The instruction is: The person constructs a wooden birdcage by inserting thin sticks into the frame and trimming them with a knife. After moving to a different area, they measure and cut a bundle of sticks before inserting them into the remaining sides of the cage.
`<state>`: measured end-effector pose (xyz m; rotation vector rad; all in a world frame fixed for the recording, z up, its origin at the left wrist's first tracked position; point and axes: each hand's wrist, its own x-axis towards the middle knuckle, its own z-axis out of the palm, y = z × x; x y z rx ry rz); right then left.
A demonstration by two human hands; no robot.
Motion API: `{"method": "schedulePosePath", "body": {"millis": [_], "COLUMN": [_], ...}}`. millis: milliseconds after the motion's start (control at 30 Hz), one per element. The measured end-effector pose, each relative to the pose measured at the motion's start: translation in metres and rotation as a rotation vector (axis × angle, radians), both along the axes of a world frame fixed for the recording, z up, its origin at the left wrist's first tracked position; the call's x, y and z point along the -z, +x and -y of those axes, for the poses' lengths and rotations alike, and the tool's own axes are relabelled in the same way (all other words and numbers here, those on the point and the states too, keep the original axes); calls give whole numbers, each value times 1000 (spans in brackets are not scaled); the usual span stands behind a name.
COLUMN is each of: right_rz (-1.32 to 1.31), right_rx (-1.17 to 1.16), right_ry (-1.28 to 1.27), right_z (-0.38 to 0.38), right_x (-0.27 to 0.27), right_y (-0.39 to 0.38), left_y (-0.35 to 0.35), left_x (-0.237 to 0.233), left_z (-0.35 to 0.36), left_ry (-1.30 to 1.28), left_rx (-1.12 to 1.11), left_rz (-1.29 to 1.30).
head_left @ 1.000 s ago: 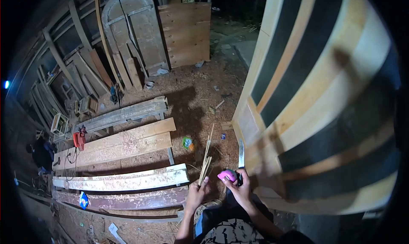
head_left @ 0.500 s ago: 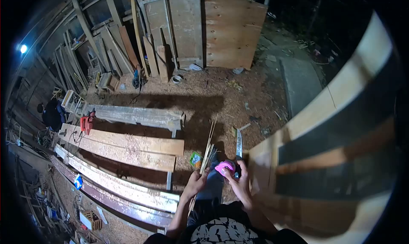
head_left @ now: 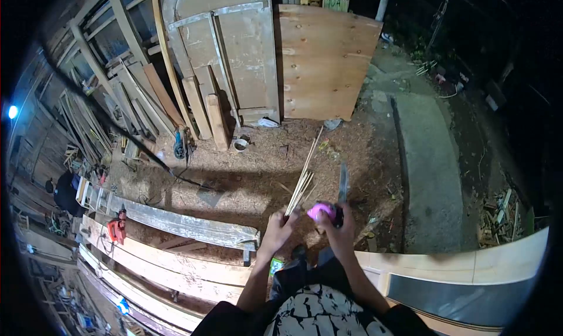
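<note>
In the head view, my left hand (head_left: pixel 275 232) is closed around a bundle of thin wooden sticks (head_left: pixel 302 183). The sticks point up and away from me, one reaching well past the others. My right hand (head_left: pixel 338 230) grips a pink tape measure (head_left: pixel 319 210) and a knife (head_left: pixel 343 183) together. The knife's blade points forward, and its handle is mostly hidden by my fingers. Both hands are in front of my body, a short gap apart.
Long planks (head_left: pixel 170 259) lie at the left, with a red power tool (head_left: pixel 117 227) on them. A weathered beam (head_left: pixel 187 221) runs behind. A large framed panel (head_left: pixel 446 265) is at the right. Ahead, a plywood sheet (head_left: pixel 325 60) and boards stand over shaving-covered ground.
My view has turned to the right, so the panel now lies along the lower right. Both hands keep hold of their things.
</note>
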<state>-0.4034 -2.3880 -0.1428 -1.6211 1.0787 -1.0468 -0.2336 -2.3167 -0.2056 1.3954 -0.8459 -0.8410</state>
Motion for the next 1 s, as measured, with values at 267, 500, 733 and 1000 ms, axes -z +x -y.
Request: {"method": "schedulePosePath", "body": {"millis": [267,500,733,1000], "right_rz": [18,5,-128,-228], "right_rx": [-235,-666,-1194,-1544], "right_ry": [-38,-6,56,117], "right_z": [138,247,282,212], "right_x": [47,100,90,103], "right_y": [193,399,567,758], "left_y": [139,281,386,510], "left_x": [15,60,16,36], "left_z": [94,166,186,124], "left_ry": [268,249,358,340], "left_rx": [-223,-576,-1057,-1483], "left_rz": [-182,-218,-94,-275]}}
